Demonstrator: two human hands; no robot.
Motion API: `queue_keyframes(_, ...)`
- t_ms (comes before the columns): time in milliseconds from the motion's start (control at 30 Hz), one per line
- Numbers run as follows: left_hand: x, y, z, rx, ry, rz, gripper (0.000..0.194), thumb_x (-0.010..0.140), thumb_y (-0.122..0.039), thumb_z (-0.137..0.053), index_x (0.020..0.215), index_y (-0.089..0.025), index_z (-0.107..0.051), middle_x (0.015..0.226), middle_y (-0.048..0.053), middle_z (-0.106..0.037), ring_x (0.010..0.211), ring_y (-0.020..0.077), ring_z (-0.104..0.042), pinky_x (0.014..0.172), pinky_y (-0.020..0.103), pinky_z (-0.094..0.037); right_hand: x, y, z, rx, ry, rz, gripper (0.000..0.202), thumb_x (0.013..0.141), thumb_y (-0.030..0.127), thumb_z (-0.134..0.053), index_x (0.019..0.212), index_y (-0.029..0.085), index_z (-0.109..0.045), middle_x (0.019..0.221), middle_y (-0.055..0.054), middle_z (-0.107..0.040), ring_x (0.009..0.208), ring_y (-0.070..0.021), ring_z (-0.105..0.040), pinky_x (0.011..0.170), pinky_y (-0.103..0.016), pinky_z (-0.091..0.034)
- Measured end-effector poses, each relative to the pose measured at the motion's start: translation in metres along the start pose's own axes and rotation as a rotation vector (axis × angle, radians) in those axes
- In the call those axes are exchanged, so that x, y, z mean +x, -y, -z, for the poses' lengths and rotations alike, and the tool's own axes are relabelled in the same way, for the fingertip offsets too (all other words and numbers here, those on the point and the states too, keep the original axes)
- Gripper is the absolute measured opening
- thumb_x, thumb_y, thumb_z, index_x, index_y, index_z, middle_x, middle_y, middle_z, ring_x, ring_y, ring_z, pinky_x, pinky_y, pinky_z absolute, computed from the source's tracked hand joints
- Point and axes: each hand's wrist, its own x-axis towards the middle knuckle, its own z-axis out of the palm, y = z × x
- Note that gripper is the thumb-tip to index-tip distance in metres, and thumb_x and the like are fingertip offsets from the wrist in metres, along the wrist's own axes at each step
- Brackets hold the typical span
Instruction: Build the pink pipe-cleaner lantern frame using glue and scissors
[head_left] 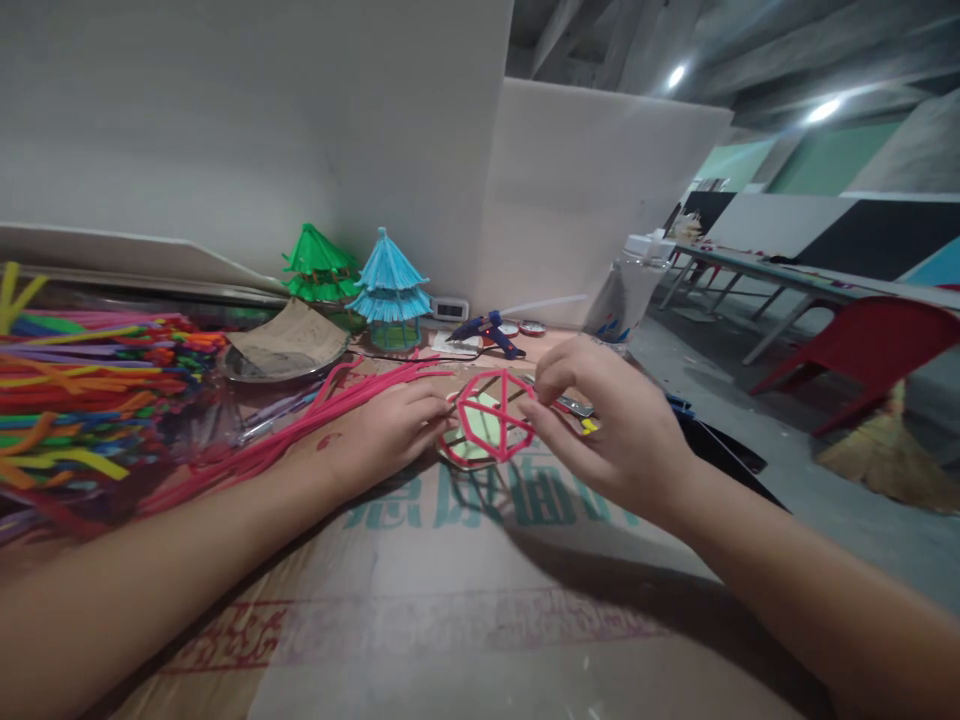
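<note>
Between my two hands is a small hexagonal frame [503, 408] of pinkish-red pipe cleaners with crossing spokes and brown bars. A pale green piece [482, 424] shows inside or behind it. My left hand [394, 425] is closed, with its fingertips at the frame's left edge. On the other side, the thumb and fingers of my right hand [619, 425] pinch the right edge. The frame is held tilted just above the table. Loose red pipe cleaners [330, 405] lie beside and behind my left hand.
Several bundles of coloured pipe cleaners [90, 400] fill the left side. Behind stand green [319, 262] and blue [390, 285] pavilion models and a blue glue gun [487, 332]. A metal tray [281, 372] holds brown card. A clear plastic container [626, 285] stands back right.
</note>
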Motion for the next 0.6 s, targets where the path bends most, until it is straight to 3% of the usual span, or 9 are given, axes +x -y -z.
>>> queue_keyframes(100,0.001,0.0,0.001,0.018,0.0,-0.003,0.022,0.1,-0.022,-0.059,0.117,-0.019,-0.072,0.115,0.011,-0.078,0.11,0.0239,-0.073,0.096,0.037,-0.061,0.003,-0.002,0.008,-0.026,0.071,-0.069,0.016,0.097,0.018,-0.059,0.084,0.023,-0.051,0.08,-0.002,-0.063,0.077,-0.0189,-0.059,0.075,-0.034,-0.046)
queue_keyframes(267,-0.001,0.001,0.002,0.041,0.041,0.039,0.02,0.1,-0.022,-0.058,0.111,-0.019,-0.074,0.111,0.01,-0.078,0.104,0.0234,-0.074,0.092,0.036,-0.062,0.001,0.001,0.008,-0.056,0.214,-0.128,0.004,0.097,0.023,-0.061,0.096,0.02,-0.059,0.093,-0.007,-0.071,0.085,-0.0215,-0.062,0.074,-0.034,-0.045)
queue_keyframes(433,-0.003,0.002,0.001,0.047,0.031,0.027,0.018,0.1,-0.023,-0.059,0.113,-0.022,-0.072,0.113,0.009,-0.077,0.107,0.0231,-0.073,0.091,0.036,-0.061,-0.004,0.004,-0.002,-0.077,0.256,-0.01,0.012,0.1,0.019,-0.057,0.11,0.019,-0.063,0.109,-0.011,-0.073,0.105,-0.0259,-0.064,0.089,-0.04,-0.048)
queue_keyframes(600,-0.004,0.0,0.0,0.059,-0.015,-0.012,0.019,0.1,-0.016,-0.057,0.113,-0.02,-0.07,0.115,0.011,-0.076,0.111,0.0234,-0.072,0.094,0.038,-0.06,-0.008,0.005,-0.011,-0.119,0.205,0.113,0.019,0.101,0.013,-0.052,0.108,0.018,-0.069,0.104,-0.01,-0.072,0.107,-0.0256,-0.062,0.092,-0.041,-0.047)
